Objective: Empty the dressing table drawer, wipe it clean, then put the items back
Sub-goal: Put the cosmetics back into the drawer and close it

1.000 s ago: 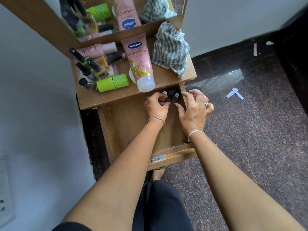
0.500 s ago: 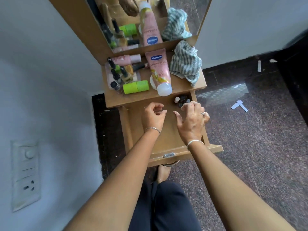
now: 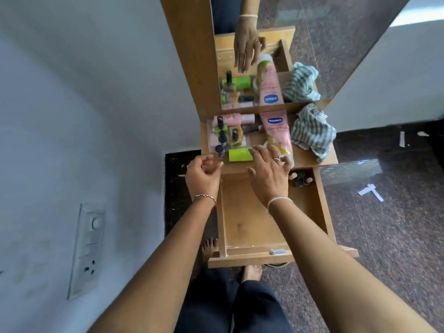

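Observation:
The wooden drawer (image 3: 252, 224) is pulled out, its floor mostly bare. Several small bottles (image 3: 300, 179) stand in its back right corner. On the dressing table top (image 3: 310, 162) lie a lime green tube (image 3: 237, 155), a pink Vaseline tube (image 3: 277, 131), a pink bottle (image 3: 236, 118), several nail polish bottles (image 3: 222, 138) and a striped cloth (image 3: 312, 132). My right hand (image 3: 269, 174) reaches over the table's front edge with fingers spread, fingertips at the green tube and the Vaseline tube's cap end. My left hand (image 3: 203, 176) hovers by the table's front left corner, fingers curled with nothing visible in them.
A mirror (image 3: 324, 44) behind the table reflects the items and my right hand. A switch plate (image 3: 87, 248) sits on the white wall at left. Paper scraps (image 3: 370, 192) lie on the dark stone floor at right. My bare feet (image 3: 252, 271) stand under the drawer front.
Both hands have risen from the small bottles at the back of the drawer to the table's front edge. The right hand has opened over the green tube. The view has tilted upward.

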The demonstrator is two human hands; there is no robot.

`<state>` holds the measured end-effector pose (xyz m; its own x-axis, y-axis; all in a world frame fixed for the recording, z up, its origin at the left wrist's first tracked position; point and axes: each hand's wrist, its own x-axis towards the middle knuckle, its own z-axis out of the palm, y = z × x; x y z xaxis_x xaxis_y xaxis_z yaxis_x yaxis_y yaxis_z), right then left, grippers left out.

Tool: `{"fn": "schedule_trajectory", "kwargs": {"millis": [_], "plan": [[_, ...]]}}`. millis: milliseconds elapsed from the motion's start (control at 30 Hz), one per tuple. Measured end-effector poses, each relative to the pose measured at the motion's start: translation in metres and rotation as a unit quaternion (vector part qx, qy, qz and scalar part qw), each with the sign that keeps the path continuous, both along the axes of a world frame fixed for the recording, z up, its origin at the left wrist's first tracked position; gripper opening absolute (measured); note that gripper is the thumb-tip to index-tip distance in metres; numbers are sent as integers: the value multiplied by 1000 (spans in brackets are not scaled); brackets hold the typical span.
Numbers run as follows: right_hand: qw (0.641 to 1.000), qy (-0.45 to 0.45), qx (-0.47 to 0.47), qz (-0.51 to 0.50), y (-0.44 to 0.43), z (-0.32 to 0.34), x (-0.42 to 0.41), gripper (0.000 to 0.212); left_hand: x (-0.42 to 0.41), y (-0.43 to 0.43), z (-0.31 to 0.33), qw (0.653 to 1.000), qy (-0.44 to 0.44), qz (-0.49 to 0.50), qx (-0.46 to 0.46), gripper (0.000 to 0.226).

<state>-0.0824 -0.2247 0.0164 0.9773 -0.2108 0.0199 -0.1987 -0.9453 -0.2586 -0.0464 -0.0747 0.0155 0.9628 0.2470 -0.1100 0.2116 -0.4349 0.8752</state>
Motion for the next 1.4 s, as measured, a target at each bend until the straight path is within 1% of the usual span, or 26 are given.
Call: {"fn": "schedule_trajectory", "kwargs": {"millis": [67, 167, 267, 400, 567, 667, 767, 800, 900, 967, 1067, 1233, 1300, 1400], "plan": [[999, 16, -37, 13, -2, -1, 8, 54, 12, 3, -1, 1000, -10, -7, 14, 26], [995, 37, -85, 27, -4, -5, 21, 58, 28, 3, -3, 999, -15, -39, 16, 33], [991, 62, -113, 38, -4, -6, 28, 56, 36, -1, -4, 995, -5, -85, 52, 37], [980, 79, -174, 54, -4, -6, 30, 49, 40, -3, -9, 992, -3, -95, 83, 30], [977, 91, -182, 69, -5, -4, 28, 55, 39, -1, -10, 994, 8, -90, 61, 25], [980, 93, -163, 72, -7, -7, 23, 52, 33, 3, -9, 997, 14, -77, 18, 24], [985, 71, -146, 62, -9, -7, 8, 43, 24, 9, -7, 998, 18, -64, -9, 29], [987, 55, -142, 59, -9, -6, 0, 44, 20, 10, -5, 998, 18, -58, -13, 30], [992, -2, -114, 54, -15, -7, -31, 53, 9, 8, 1, 998, 20, -47, -34, 30], [994, -16, -92, 57, -21, -11, -53, 55, 2, 3, 5, 997, 24, -47, -53, 31], [998, -16, -51, 43, -37, -14, -88, 51, -12, -14, 11, 995, 27, -62, -71, 30], [998, 19, 36, -46, -70, -17, -135, 44, -42, -56, 8, 989, 39, -110, -86, 23], [993, 28, 69, -88, -84, -19, -147, 42, -53, -72, 2, 988, 48, -130, -74, 21], [984, 33, 105, -142, -99, -21, -155, 43, -66, -95, -10, 980, 71, -163, -85, 21]]}}
